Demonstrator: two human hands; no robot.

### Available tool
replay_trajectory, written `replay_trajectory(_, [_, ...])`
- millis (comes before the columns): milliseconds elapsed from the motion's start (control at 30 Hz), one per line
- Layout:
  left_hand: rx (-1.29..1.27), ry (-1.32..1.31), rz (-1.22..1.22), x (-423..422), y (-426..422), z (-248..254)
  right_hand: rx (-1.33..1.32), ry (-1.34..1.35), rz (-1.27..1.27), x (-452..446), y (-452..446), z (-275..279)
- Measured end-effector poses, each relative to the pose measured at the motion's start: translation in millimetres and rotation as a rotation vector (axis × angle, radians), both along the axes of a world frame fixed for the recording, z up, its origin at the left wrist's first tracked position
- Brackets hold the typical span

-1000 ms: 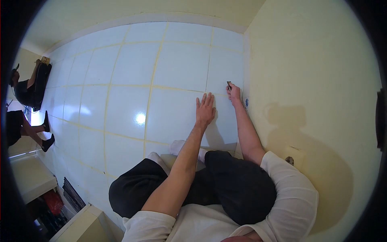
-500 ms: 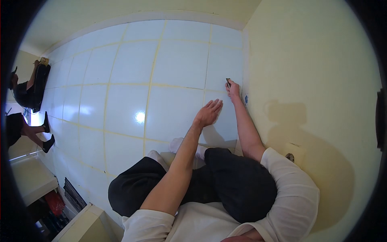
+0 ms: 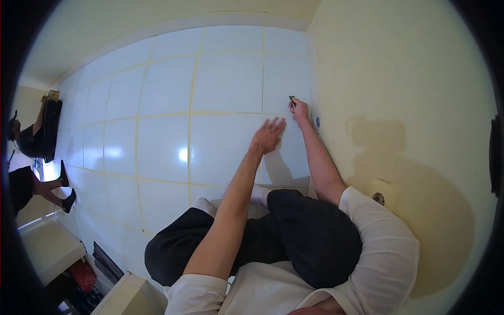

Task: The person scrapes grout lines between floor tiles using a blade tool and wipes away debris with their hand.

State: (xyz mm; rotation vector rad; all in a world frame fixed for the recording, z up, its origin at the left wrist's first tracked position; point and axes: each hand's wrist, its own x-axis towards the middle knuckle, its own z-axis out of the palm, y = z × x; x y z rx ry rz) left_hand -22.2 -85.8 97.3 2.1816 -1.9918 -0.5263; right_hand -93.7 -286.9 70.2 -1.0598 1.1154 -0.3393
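Note:
My right hand (image 3: 300, 112) is closed around a small hand tool with a flat dark end (image 3: 292, 98), which looks like a small scraper. It is held at the white tiles (image 3: 231, 79), close to the wall on the right; whether its edge touches the tile I cannot tell. Just left of it, my left hand (image 3: 269, 135) hovers over or rests lightly on a tile with fingers spread, slightly blurred and holding nothing. Yellowish grout lines (image 3: 192, 100) run between the tiles.
The cream wall (image 3: 357, 68) rises close on my right, with a round socket-like fitting (image 3: 378, 198). At the far left a person in dark clothes (image 3: 35, 139) sits low, and another person's legs (image 3: 50, 191) show. Cabinets (image 3: 50, 252) stand at lower left.
The view has shifted slightly. My left hand's fingers have spread apart and moved up a little. The right hand keeps its hold, and the tool's dark end is angled a bit differently.

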Motion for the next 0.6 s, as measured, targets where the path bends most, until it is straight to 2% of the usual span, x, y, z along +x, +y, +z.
replay_trajectory(67, [-0.041,0.129,-0.116,-18.6,3.3,-6.1,0.005,-0.013,0.002,-1.0,-0.3,-2.5])
replay_trajectory(200, [-0.061,0.297,-0.031,-16.8,-0.7,-17.1,-0.013,-0.006,-0.012,-0.7,-0.3,-2.4])
replay_trajectory(400, [0.189,0.100,0.472,20.5,25.0,4.9,-0.009,0.010,0.007,-0.6,5.0,6.1])
replay_trajectory(467, [0.200,0.118,0.579,34.0,49.6,0.8,-0.002,0.001,0.019,-2.8,6.5,4.3])
replay_trajectory(600, [0.232,0.108,0.707,35.4,80.9,-7.2,-0.275,0.152,-0.024,7.6,17.9,-23.4])
